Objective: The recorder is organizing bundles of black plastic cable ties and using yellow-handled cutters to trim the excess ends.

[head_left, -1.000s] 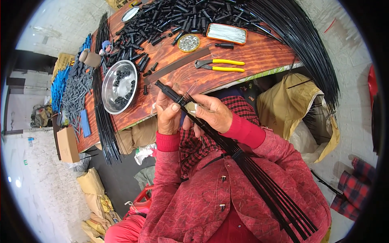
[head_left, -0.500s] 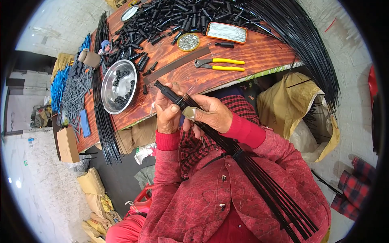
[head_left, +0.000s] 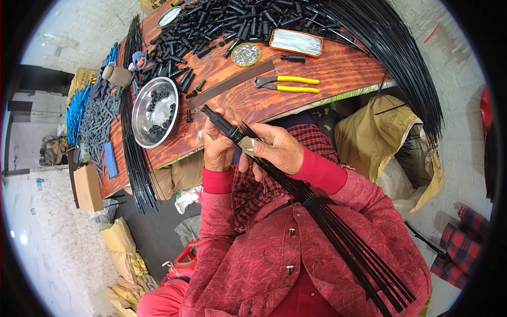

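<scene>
My left hand (head_left: 219,145) is closed around a black plastic tube-shaped fitting (head_left: 217,119), which tilts up toward the table. From its lower end runs a bundle of thin black rods (head_left: 332,224), slanting down across my lap to the lower right. My right hand (head_left: 274,148) grips the rods just below the fitting, with a tan wrap (head_left: 247,144) on its thumb. Farther down, a black ring (head_left: 309,201) encircles the rods. A few fine wire ends show near the right fingers. The fingertips behind the fitting are partly hidden.
Yellow-handled pliers (head_left: 290,84) and a brown flat bar (head_left: 232,84) lie on the wooden table (head_left: 343,71). A metal bowl (head_left: 138,124) holds small black parts. Beyond are a tray of wires (head_left: 296,42), a dish of metal bits (head_left: 246,54) and heaped black fittings (head_left: 237,24).
My left thumb has shifted slightly along the fitting. The fitting, the rods and my right hand are almost where they were.
</scene>
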Available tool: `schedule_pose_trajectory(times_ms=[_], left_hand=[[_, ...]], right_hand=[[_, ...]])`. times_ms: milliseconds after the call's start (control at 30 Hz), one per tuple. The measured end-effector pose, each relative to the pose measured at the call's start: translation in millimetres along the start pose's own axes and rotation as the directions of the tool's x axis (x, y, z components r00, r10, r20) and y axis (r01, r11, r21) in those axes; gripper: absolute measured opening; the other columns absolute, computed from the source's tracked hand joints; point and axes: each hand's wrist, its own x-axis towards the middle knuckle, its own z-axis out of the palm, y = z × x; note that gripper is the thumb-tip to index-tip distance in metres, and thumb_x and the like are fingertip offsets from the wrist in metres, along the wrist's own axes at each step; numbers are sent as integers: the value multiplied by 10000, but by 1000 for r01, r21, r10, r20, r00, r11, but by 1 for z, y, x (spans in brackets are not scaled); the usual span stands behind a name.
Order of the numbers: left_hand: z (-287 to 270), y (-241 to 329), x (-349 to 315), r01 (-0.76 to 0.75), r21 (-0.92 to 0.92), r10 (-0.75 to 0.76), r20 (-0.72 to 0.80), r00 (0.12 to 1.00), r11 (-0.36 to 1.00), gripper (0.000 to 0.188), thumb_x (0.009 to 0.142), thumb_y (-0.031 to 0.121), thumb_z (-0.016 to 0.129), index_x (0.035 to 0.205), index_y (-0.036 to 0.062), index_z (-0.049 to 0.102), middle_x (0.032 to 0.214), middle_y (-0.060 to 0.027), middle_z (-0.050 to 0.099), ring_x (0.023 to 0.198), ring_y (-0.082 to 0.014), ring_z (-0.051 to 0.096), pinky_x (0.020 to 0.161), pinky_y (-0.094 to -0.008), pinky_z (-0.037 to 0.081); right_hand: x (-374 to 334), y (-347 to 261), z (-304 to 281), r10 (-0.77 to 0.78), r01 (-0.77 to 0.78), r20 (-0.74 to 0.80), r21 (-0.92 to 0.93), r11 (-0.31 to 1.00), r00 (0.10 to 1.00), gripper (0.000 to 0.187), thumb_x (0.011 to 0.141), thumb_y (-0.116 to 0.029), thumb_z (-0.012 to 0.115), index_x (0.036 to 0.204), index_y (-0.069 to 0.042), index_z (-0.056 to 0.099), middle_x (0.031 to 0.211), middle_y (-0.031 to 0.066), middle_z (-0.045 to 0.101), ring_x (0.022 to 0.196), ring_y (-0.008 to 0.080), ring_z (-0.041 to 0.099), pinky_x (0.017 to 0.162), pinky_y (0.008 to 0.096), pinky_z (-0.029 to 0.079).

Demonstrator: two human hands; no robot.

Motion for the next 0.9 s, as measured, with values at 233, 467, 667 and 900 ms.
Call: schedule_pose_trajectory(times_ms=[233, 467, 667, 900], left_hand=[[4, 11, 5, 5, 161, -3, -15, 1000, 987, 677, 671, 60, 847, 1291, 50, 575, 1023, -107, 604, 965, -222, 603, 853, -315, 521], [11, 7, 6, 89, 154, -70, -128, 989, 984, 685, 724, 12, 803, 1343, -18, 512, 1083, -119, 644, 1000, -204, 635, 902, -333, 520], [29, 6, 15, 95, 402, -27, -171, 985, 911, 652, 885, 64, 672, 1451, -34, 364, 1359, -142, 503, 1199, -225, 539, 985, -365, 469], [61, 25, -14, -114, 592, 101, 54, 993, 798, 879, 736, 152, 828, 1457, -24, 357, 1374, -133, 477, 1278, -241, 471, 1020, -362, 421]], right_hand=[[3, -7, -4, 18, -21, 63, 37, 999, 998, 401, 1010, -312, 523, 1251, 6, 483, 876, 168, 686, 568, 149, 651, 507, 228, 531], [2, -5, -14, 64, -64, 8, 124, 990, 998, 398, 995, -297, 559, 1284, -29, 501, 908, 158, 692, 579, 148, 646, 526, 243, 537], [14, 2, -36, 72, -49, -83, 254, 966, 994, 408, 965, -286, 603, 1298, -71, 507, 903, 117, 678, 575, 161, 624, 509, 243, 503], [49, -22, -62, -140, 174, -270, 106, 979, 953, 261, 987, -210, 550, 1208, -74, 523, 954, 104, 677, 627, 145, 639, 533, 247, 525]])
